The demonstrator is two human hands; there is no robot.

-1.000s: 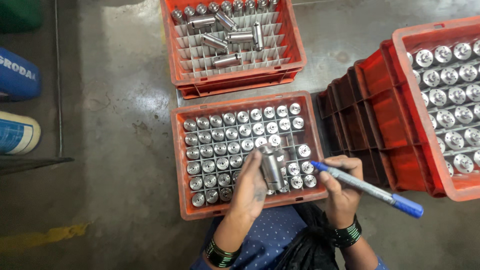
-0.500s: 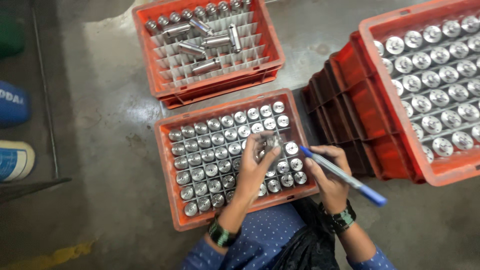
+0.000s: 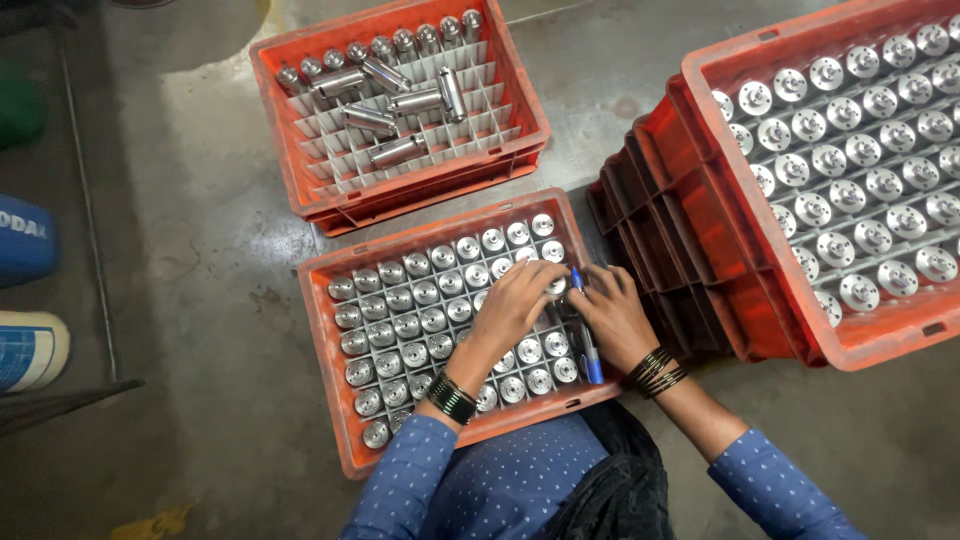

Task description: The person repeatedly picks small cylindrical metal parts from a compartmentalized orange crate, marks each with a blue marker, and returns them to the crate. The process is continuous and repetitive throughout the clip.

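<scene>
Right hand (image 3: 612,312) now on crate (image 3: 330,330) (beside left hand (image 3: 515,303)), blue marker (image 3: 587,340) seemingly gripped

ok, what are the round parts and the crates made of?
Round parts: metal, probably steel or aluminium, with a bright machined finish that reflects light. Crates: moulded orange plastic, matte, scuffed at the rims. Dividers: pale sheet, plastic or card, unclear.

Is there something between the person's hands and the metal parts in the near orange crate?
Nothing visible. The left hand and right hand already rest on the upright metal cylinders in the near crate. Only the blue marker, under the right hand, lies over the parts there.
</scene>
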